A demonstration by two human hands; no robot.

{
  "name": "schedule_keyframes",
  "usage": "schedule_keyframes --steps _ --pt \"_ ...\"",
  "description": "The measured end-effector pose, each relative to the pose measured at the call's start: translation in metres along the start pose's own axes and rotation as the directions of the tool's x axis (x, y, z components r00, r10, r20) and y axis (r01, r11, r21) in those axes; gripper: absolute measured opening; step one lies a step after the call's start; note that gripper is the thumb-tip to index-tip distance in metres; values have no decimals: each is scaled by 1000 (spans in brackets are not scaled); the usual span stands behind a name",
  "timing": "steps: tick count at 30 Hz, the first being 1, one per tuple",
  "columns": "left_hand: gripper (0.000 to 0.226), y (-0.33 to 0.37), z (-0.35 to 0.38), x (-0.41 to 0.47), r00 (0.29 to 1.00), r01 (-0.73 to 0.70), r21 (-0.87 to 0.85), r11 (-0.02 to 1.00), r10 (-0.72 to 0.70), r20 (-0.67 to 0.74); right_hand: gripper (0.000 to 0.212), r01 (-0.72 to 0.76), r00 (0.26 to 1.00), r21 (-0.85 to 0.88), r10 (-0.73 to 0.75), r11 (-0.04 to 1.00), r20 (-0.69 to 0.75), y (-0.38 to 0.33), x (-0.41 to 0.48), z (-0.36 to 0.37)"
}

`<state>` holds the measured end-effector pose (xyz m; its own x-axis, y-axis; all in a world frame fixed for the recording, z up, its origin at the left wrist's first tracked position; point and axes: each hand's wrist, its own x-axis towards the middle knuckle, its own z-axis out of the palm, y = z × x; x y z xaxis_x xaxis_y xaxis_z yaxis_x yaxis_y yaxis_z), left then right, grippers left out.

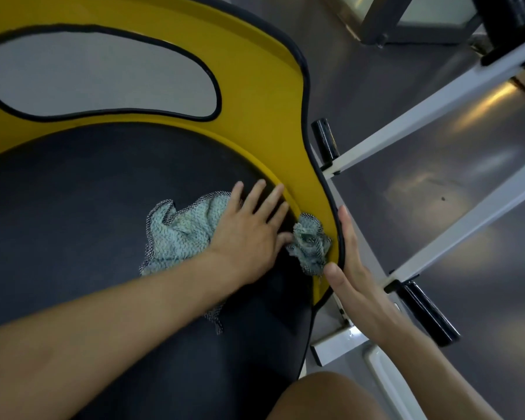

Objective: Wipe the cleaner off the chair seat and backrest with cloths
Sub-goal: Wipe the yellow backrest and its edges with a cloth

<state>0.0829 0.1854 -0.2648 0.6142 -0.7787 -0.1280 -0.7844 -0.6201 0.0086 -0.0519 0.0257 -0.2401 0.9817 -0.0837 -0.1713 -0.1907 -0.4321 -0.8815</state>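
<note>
The left hand (249, 228) lay flat, fingers straight and spread, pressing a pale green cloth (182, 231) onto the right part of the black seat (88, 207). A second cloth (309, 244), crumpled, sat just right of that hand's thumb, on the low rim of the yellow backrest (255, 101). The right hand (355, 274) was open too, its straight fingers laid along the outer black edge of that rim, thumb near the crumpled cloth; contact between them could not be judged. White frame bars (422, 122) crossed the grey floor (437, 207) to the right.
</note>
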Motion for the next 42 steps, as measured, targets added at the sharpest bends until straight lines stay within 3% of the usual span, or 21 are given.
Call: schedule_keyframes --steps 4,7,9,12,15,20,22,24,29,36,38,42 --pt "66 4 -10 -3 992 -125 -134 983 123 -20 103 -14 1000 1 14 1000 4 -2 0 -1" --pt "56 5 -10 -23 948 -303 -185 935 277 -153 99 -12 1000 -15 12 1000 -4 -4 0 0" --pt "48 -2 -9 -26 908 -419 -236 877 405 -105 95 -22 1000 -30 22 999 -3 -3 0 -1" --pt "42 1 -3 -30 873 -456 -320 831 486 19 95 -34 999 -43 34 999 -3 -2 0 -1" --pt "43 10 -2 -24 887 -439 -278 854 462 20 100 -41 999 -15 40 999 -10 -6 0 0" --pt "50 9 10 -20 913 -401 -32 915 402 70 98 -32 999 -21 32 999 -33 -10 0 3" --pt "59 -4 5 -3 956 -276 10 961 273 110 98 -20 999 -47 18 999 -47 -10 0 3" --pt "61 -24 -2 19 979 -163 -59 985 169 117 98 -45 998 -42 43 998 -41 -8 -1 3" --pt "56 -39 1 36 981 -151 -134 979 165 99 97 -59 998 -44 58 997 -37 -6 0 4" --pt "56 -54 -3 45 998 26 -221 975 -13 56 102 -72 996 -37 70 997 -47 -9 0 4" --pt "54 -54 -6 46 998 19 -261 965 -3 61 102 -78 996 -25 77 997 -52 -11 0 5" --pt "50 -27 -8 34 985 -132 -299 945 158 64 101 -84 994 -22 82 996 -65 -14 0 6"
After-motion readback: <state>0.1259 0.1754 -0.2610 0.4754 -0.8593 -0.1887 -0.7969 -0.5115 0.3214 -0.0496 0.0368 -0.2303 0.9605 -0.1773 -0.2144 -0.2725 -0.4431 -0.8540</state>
